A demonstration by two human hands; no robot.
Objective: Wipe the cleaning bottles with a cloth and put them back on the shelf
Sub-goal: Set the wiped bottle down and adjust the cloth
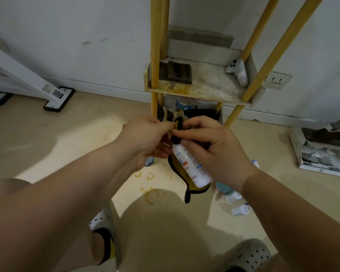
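My two pale perforated clogs (pixel 104 218) are standing on the beige floor at the bottom of the view, and my bare forearms are reaching forward over them. My right hand (pixel 214 152) is curling round the upper part of a white plastic bottle with a printed label (pixel 190 167), holding it tilted, base toward me. My left hand (pixel 145 138) is pinching a yellow cloth with black edging (pixel 192 188) at the bottle's top. The rest of the cloth is hanging down behind and below the bottle. The bottle is sitting between my hands, in the air in front of the yellow-posted, stained white shelf (pixel 204 85).

The cloth and my fingers are covering the bottle's cap, so I cannot make it out. My right wrist is hiding part of several small bottles on the floor (pixel 239 210). My left hand is hiding most of another clear one (pixel 149 161). The shelf's lower tier is lying in shadow, its contents unclear.
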